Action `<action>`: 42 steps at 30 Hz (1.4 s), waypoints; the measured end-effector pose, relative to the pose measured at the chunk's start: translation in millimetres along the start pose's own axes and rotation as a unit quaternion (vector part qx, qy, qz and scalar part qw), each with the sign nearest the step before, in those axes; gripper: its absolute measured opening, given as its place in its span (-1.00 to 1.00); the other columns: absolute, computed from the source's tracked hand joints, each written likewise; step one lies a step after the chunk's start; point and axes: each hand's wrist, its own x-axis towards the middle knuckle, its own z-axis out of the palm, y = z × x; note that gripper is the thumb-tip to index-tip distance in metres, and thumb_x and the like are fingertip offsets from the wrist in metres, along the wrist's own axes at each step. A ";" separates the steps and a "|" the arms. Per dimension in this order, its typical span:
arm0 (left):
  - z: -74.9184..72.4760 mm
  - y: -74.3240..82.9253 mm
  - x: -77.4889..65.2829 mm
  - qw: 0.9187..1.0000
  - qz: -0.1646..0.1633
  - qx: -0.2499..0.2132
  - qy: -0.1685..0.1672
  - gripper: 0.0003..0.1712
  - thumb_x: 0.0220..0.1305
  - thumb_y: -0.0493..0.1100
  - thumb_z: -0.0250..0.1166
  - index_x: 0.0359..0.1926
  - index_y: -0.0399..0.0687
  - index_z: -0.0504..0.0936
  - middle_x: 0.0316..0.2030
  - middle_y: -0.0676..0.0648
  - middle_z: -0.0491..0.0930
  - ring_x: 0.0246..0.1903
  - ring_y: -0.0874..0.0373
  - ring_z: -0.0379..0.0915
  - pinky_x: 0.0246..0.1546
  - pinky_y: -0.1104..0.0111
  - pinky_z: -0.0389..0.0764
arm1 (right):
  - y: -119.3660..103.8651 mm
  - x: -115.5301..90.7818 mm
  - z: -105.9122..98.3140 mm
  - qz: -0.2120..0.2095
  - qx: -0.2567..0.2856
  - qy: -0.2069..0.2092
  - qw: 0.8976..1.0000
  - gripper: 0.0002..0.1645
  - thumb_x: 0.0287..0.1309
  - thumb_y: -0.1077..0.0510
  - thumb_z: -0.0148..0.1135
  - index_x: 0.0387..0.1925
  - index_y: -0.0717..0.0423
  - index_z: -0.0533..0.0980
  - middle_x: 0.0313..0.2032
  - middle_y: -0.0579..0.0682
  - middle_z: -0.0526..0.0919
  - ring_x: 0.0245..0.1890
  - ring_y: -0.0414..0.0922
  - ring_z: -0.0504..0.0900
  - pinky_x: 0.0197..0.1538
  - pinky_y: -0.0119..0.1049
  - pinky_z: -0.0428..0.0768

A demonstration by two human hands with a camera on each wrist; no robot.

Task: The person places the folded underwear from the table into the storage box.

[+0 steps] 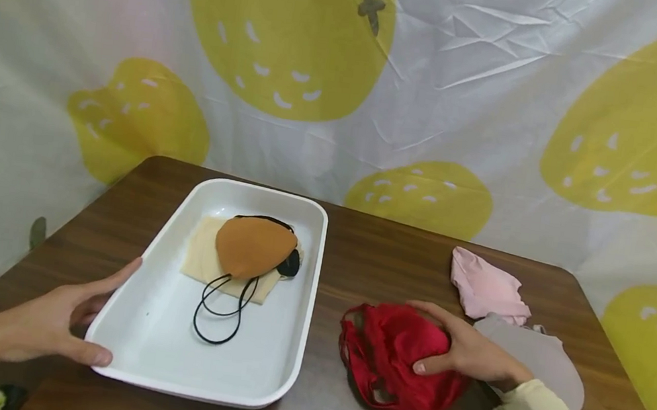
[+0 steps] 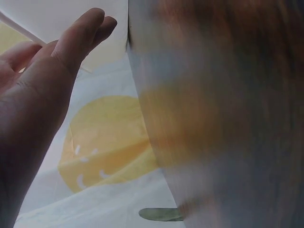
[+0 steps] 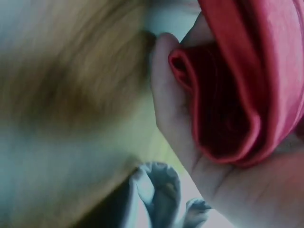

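Observation:
The right hand grips a bunched shiny red bra with thin straps, thumb on top, to the right of the tray. In the right wrist view its folded red fabric lies against the palm and fingers. At the left side of a white rectangular tray, the left hand touches the rim with spread thumb and forefinger; its other fingers are partly hidden. Inside the tray lies an orange-brown, cup-shaped cloth piece with thin black loops, on a folded cream cloth.
Beyond the right hand are a folded pink cloth and a grey cup-shaped garment, partly covered by the right forearm. The brown wooden table ends at a white curtain with yellow fruit prints.

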 end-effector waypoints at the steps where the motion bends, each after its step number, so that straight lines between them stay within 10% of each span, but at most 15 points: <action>1: -0.1 0.1 -0.1 1.000 -0.001 0.004 0.002 0.36 0.12 -0.27 0.51 0.61 0.22 -0.32 0.49 -0.55 -0.07 0.07 0.46 0.48 -0.13 0.46 0.66 | 0.7 -0.5 -0.5 0.002 0.026 -0.007 1.000 0.12 0.07 0.14 0.50 0.54 0.06 0.06 0.34 0.23 0.38 0.07 -0.21 0.65 0.04 -0.32 0.64; 7: 0.5 0.2 -1.9 1.000 -0.019 0.014 0.006 0.37 0.12 -0.24 0.51 0.61 0.25 -0.33 0.45 -0.59 0.03 0.03 0.48 0.49 -0.13 0.48 0.65 | 3.4 -6.7 -3.4 0.011 0.105 -0.019 0.994 0.07 0.20 0.23 0.36 0.58 -0.19 0.00 0.41 -0.11 0.27 0.20 -0.16 0.55 0.10 -0.27 0.63; 17: -1.3 2.7 0.2 0.999 -0.032 0.018 0.003 0.38 0.11 -0.22 0.52 0.61 0.27 -0.35 0.49 -0.56 -0.07 0.02 0.49 0.47 -0.14 0.48 0.65 | 14.0 -9.8 -2.4 -0.029 0.226 -0.026 0.973 -0.27 0.33 0.36 0.13 0.48 0.06 0.20 0.25 -0.17 0.52 0.13 -0.15 0.62 -0.01 -0.06 0.72; 42: -0.9 3.2 -1.4 1.000 -0.022 0.010 0.001 0.36 0.13 -0.24 0.51 0.61 0.27 -0.34 0.50 -0.57 -0.14 0.04 0.48 0.47 -0.14 0.46 0.66 | 2.7 -0.6 -2.1 -0.067 0.213 0.050 0.974 -0.44 0.18 0.42 0.26 0.21 0.05 0.50 0.08 -0.16 0.67 -0.07 -0.11 0.74 -0.15 -0.07 0.75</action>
